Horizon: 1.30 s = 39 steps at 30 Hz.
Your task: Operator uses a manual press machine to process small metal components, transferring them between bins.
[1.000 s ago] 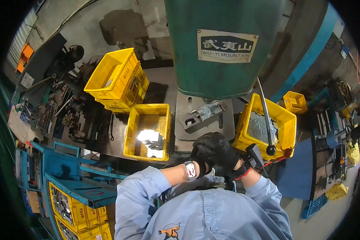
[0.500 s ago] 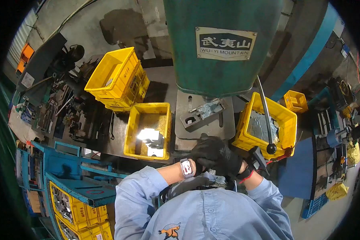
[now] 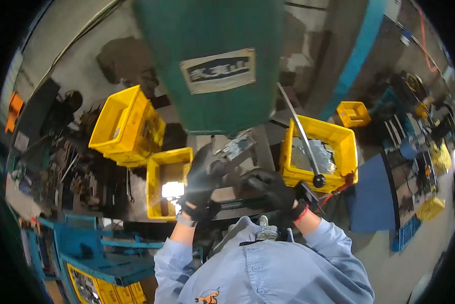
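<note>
My left hand (image 3: pixel 201 185), in a black glove, reaches over the right edge of the left yellow bin. Its fingers are blurred but look stretched out, thumb apart, with nothing visible in them. My right hand (image 3: pixel 272 188), also gloved in black, hovers in front of the machine table with fingers loosely extended toward the left, holding nothing I can see. Just beyond both hands, a metal fixture (image 3: pixel 237 146) sits under the green machine head (image 3: pixel 222 109). Shiny flat metal pieces (image 3: pixel 173 190) lie inside the left yellow bin (image 3: pixel 150 195), partly washed out by glare.
Right of the machine stands a yellow bin (image 3: pixel 353 152) of flat metal parts, with a black-knobbed lever (image 3: pixel 306 147) crossing over it. Stacked yellow bins (image 3: pixel 136 137) stand at the left rear. A blue metal frame (image 3: pixel 106 268) is at the lower left.
My hands were together close to my body; now they are apart. The left has gone forward and left, the right slightly forward. The whole view has shifted.
</note>
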Each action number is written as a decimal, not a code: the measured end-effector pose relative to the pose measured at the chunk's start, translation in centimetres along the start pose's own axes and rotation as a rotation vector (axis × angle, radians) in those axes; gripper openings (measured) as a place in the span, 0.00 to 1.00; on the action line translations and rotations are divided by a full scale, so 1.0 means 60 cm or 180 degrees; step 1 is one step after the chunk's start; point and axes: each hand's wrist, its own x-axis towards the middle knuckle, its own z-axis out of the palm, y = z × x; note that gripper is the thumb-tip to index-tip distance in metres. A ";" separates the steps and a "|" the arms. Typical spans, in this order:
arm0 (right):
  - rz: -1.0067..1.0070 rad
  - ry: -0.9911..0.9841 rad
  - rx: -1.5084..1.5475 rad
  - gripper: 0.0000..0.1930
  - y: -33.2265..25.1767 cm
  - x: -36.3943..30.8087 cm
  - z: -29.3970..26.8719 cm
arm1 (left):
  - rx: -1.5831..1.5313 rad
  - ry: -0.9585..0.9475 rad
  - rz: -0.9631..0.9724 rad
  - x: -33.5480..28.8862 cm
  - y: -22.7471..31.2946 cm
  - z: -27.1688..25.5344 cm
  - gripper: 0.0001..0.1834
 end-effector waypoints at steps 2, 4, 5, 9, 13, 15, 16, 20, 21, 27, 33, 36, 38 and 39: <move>0.0092 -0.0049 0.0172 0.14 0.009 -0.001 -0.010 | -0.1732 -0.0276 -0.0535 0.000 -0.003 -0.001 0.40; -0.0266 0.0012 0.0151 0.16 0.020 0.003 -0.009 | -0.2444 -0.0235 -0.1252 -0.010 -0.006 -0.005 0.42; 0.0139 0.0267 0.1444 0.16 0.028 0.011 -0.001 | -0.2637 -0.0220 -0.1007 -0.015 -0.006 -0.001 0.39; -0.0104 0.0399 0.3324 0.20 0.057 0.029 0.012 | -0.3037 -0.0412 -0.0771 -0.036 0.012 0.020 0.28; -0.1081 0.0365 -0.0328 0.36 0.092 0.027 -0.007 | -0.0878 -0.1055 -0.1148 -0.050 0.061 0.026 0.12; -0.1497 0.0389 -0.1123 0.36 0.121 0.040 -0.012 | 0.0309 -0.1628 0.0477 -0.055 0.088 0.024 0.16; -0.1527 0.0443 -0.0564 0.35 0.140 0.051 -0.008 | 0.0904 -0.1871 0.1300 -0.055 0.099 0.026 0.18; -0.1642 0.0452 0.0055 0.29 0.223 0.070 0.015 | 0.0467 -0.1281 0.2792 -0.053 0.117 0.058 0.23; -0.1498 0.0443 0.0317 0.29 0.243 0.071 0.024 | 0.0575 -0.1240 0.2919 -0.054 0.115 0.063 0.24; -0.0657 0.0085 0.2950 0.23 0.305 0.102 0.076 | 0.0588 -0.1338 0.3176 -0.065 0.090 0.053 0.23; -0.0897 -0.0095 0.0679 0.23 0.236 0.003 0.075 | 0.0539 -0.1233 0.2770 -0.048 0.088 0.053 0.15; -0.0712 -0.0302 0.0128 0.23 0.205 -0.017 0.078 | 0.0648 -0.1167 0.2737 -0.031 0.086 0.057 0.12; -0.0596 -0.0385 -0.0169 0.23 0.194 -0.024 0.084 | 0.0745 -0.1164 0.2672 -0.022 0.085 0.059 0.10; -0.0538 -0.0431 -0.0292 0.23 0.191 -0.026 0.086 | 0.0731 -0.1175 0.2514 -0.015 0.084 0.064 0.10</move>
